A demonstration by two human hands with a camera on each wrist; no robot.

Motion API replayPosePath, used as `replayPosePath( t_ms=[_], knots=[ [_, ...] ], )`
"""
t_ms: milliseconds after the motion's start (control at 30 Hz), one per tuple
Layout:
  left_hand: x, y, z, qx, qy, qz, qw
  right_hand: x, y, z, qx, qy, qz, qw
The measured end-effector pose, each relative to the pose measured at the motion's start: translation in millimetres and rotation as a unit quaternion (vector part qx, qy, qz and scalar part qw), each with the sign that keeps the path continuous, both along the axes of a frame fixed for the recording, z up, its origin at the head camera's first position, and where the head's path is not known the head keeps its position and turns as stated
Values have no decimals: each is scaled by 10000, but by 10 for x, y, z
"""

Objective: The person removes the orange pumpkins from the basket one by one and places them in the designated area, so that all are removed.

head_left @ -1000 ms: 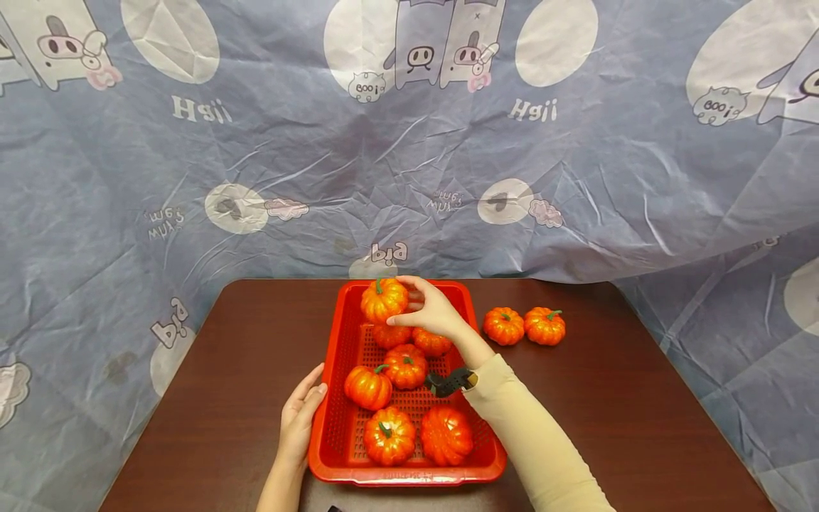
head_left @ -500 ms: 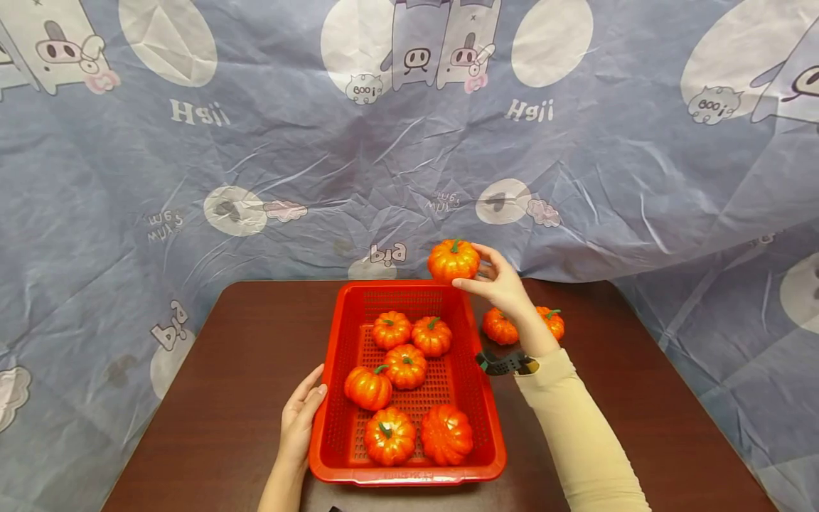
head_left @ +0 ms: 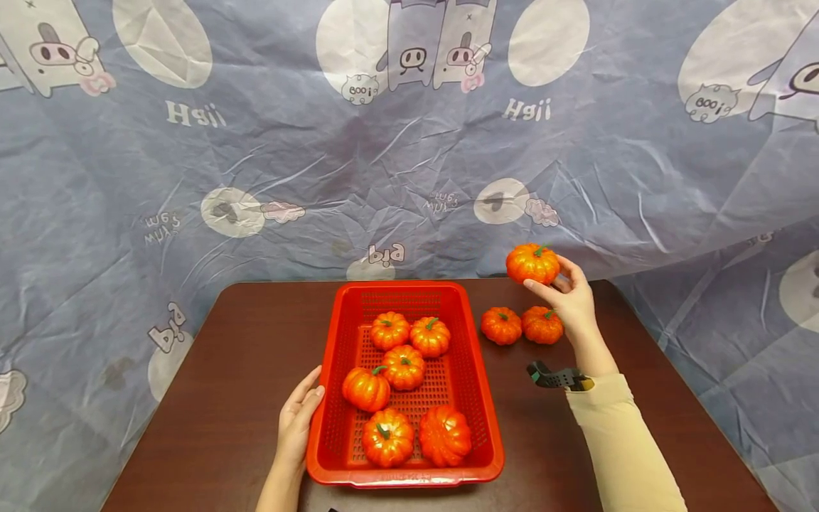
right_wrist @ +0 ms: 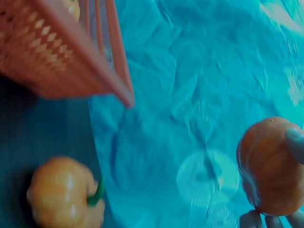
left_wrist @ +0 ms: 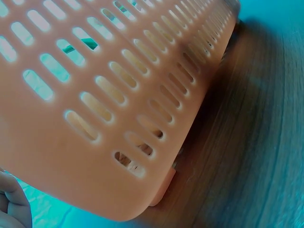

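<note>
In the head view, your right hand (head_left: 572, 299) had a raised pumpkin (head_left: 532, 263) in its grip, right of centre in the frame. Your thumb pressed its lower front and the fingers were bent round its right side, spread only as wide as the fruit. It hung in the air, its green stem leaning toward the right of the frame. Just below it in the picture, a left loose pumpkin (head_left: 501, 326) and a right loose pumpkin (head_left: 542, 326) sat side by side on the dark brown surface (head_left: 262, 341).

Your left hand (head_left: 297, 419), at lower left of centre, lay against the left side of the red basket (head_left: 403, 478), its fingers fairly straight and loosely parted, touching the rim from outside.

Six basket pumpkins (head_left: 404, 368) lay inside: four grouped in the upper and middle part, two near the bottom edge, the lower right one with no stem showing. A black wrist device (head_left: 557, 375) sat beside your cream sleeve (head_left: 621, 441). Behind everything, a creased blue-grey cloth (head_left: 358, 163) with cartoon prints filled the upper frame.
</note>
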State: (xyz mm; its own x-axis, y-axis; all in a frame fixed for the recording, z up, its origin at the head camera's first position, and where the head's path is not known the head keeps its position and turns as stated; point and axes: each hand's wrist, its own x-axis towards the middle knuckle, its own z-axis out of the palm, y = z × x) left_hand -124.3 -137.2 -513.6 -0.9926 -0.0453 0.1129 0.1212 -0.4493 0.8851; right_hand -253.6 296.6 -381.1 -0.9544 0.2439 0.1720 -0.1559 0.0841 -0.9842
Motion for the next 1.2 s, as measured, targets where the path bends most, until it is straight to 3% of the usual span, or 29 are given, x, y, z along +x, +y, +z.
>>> replayPosePath(
  t_ms=[200,400,867,1200],
  knots=[
    [-2,-3,-5,30,63,-33,10000,59,306,-145,-181,-346,-1232,9916],
    [-2,-6,-9,27,63,-8,10000,95,563,-366,-458,-511,-1990,9776],
    [-4,-5,-15,-20,-30,54,10000,98,811,-873,-533,-952,-2580,9600],
    [-4,-5,-12,35,82,9,10000,66,874,-1168,-241,-1183,-2814,9520]
  ],
)
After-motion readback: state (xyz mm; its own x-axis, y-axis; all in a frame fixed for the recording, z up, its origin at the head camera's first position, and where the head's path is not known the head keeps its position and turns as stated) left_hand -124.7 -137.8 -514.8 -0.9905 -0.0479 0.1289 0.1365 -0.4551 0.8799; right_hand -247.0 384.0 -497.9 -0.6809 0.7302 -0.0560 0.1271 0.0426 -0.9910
